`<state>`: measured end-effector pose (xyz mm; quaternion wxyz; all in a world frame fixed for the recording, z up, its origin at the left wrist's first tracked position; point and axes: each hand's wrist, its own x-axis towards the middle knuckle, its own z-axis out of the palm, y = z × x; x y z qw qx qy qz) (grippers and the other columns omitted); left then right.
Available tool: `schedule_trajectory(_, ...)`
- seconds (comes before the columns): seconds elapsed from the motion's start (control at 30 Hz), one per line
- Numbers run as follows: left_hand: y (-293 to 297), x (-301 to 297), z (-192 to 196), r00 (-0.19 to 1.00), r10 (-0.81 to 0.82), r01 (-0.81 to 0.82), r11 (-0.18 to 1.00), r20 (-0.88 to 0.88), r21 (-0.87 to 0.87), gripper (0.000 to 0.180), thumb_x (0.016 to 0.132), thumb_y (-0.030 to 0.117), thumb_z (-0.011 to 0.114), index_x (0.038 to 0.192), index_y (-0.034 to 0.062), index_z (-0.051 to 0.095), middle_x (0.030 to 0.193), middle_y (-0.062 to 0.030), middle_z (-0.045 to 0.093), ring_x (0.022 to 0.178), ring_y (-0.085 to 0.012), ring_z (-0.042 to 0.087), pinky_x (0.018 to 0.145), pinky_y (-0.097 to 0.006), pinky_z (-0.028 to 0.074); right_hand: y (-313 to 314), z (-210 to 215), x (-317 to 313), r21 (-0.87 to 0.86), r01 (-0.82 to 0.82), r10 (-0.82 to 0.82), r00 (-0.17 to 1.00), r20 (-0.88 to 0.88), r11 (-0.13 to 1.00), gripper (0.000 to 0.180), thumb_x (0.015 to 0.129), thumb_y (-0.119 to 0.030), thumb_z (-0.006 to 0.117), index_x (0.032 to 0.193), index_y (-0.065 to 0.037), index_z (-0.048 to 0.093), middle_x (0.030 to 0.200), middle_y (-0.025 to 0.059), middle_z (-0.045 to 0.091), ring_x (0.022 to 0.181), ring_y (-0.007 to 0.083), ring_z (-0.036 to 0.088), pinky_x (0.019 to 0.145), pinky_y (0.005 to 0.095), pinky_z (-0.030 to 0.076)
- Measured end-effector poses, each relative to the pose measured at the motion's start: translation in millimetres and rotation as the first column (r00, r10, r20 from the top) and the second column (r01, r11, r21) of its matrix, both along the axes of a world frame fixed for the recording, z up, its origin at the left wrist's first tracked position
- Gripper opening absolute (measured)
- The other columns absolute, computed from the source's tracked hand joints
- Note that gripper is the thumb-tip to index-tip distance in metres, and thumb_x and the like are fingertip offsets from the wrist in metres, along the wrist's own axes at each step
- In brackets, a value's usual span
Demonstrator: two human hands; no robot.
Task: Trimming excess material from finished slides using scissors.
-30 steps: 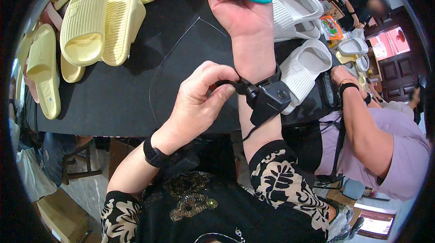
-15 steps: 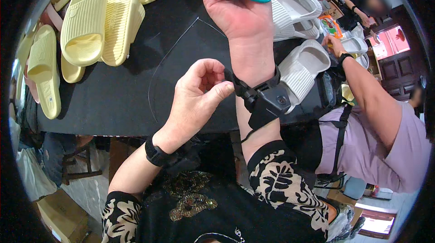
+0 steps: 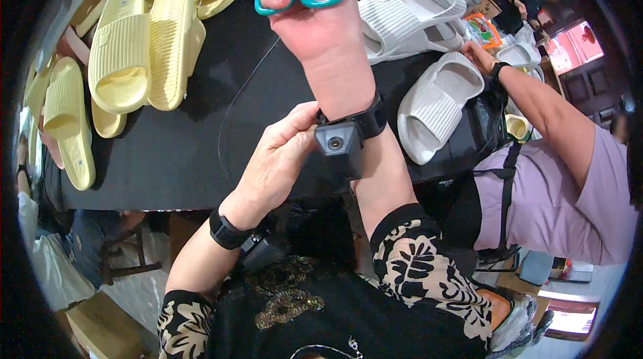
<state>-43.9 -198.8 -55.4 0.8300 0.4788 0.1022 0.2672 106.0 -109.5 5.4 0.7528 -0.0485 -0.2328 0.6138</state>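
My right hand (image 3: 318, 21) is raised over the black table with a pair of scissors (image 3: 327, 4) in it, fingers through the teal handle loops. The blades are out of sight beyond the upper edge. A small black camera (image 3: 339, 151) is fastened to my right wrist by a black strap (image 3: 376, 118). My left hand (image 3: 278, 151) reaches across to that wrist and grips the side of the camera and strap; its fingertips are partly hidden there. A black band (image 3: 228, 228) circles my left wrist.
Yellow slide sandals (image 3: 120, 57) are piled at left, white slides (image 3: 439, 108) at right. A thin dark cord (image 3: 231, 108) lies on the black tabletop (image 3: 181, 151). A co-worker's arm (image 3: 546, 98) reaches among white slides at right. A cardboard box (image 3: 107, 325) stands on the floor at lower left.
My right forearm has turned and shifted left, so the wrist camera now faces up toward me. My left hand has closed in on the camera. The scissors moved left with my right hand.
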Motion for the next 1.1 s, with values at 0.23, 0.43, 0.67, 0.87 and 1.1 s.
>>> schedule_trajectory(0.23,9,-2,-1,0.985,0.15,-0.155,0.986,-0.08,-0.058,0.031,0.095,0.005,0.043,0.124,-0.0025,0.053,0.115,-0.0056,0.059,0.107,-0.0124,0.054,0.093,-0.025,0.041,-3,10,-18,0.024,0.453,-0.433,0.834,0.343,0.891,0.022,0.081,-0.013,0.06,0.098,-0.008,0.047,0.069,0.0073,0.054,0.05,0.0156,0.054,0.039,0.03,0.044)
schedule_trajectory(0.43,20,-12,14,0.931,0.357,-0.335,0.918,-0.074,0.214,0.027,0.095,0.007,0.042,0.117,-0.003,0.054,0.115,-0.009,0.059,0.103,-0.0145,0.054,0.092,-0.027,0.041,-7,12,-9,0.213,0.645,-0.59,0.451,0.67,0.734,0.039,0.08,-0.011,0.063,0.112,0.002,0.046,0.072,0.0084,0.059,0.053,0.0134,0.058,0.041,0.0253,0.046)
schedule_trajectory(0.67,8,-4,16,0.873,0.487,-0.333,0.637,-0.028,0.695,0.023,0.086,-0.001,0.053,0.108,0.0016,0.059,0.103,-0.0086,0.06,0.098,-0.0198,0.052,0.086,-0.028,0.041,3,1,-14,0.69,0.604,-0.603,-0.395,0.693,0.398,0.038,0.076,-0.015,0.068,0.108,-0.001,0.051,0.079,0.0232,0.063,0.076,0.0383,0.063,0.067,0.0425,0.051)
schedule_trajectory(0.87,28,-7,32,0.923,0.368,-0.284,0.847,-0.111,0.45,0.025,0.091,0.006,0.051,0.113,-0.0009,0.058,0.102,-0.0029,0.06,0.091,-0.0113,0.053,0.081,-0.025,0.042,1,-6,-6,0.724,0.532,-0.486,-0.537,0.69,0.44,0.037,0.078,-0.018,0.065,0.109,-0.002,0.052,0.077,0.0225,0.064,0.075,0.0391,0.063,0.068,0.0458,0.051)
schedule_trajectory(1.1,113,-22,38,0.947,0.32,-0.318,0.931,-0.017,-0.178,0.028,0.093,0.02,0.053,0.11,-0.0018,0.051,0.1,-0.0123,0.059,0.092,-0.0229,0.057,0.081,-0.034,0.047,-9,-19,3,0.743,0.34,-0.457,-0.62,0.638,0.576,0.033,0.078,-0.018,0.061,0.106,-0.001,0.057,0.083,0.0233,0.064,0.082,0.039,0.062,0.073,0.0471,0.049)
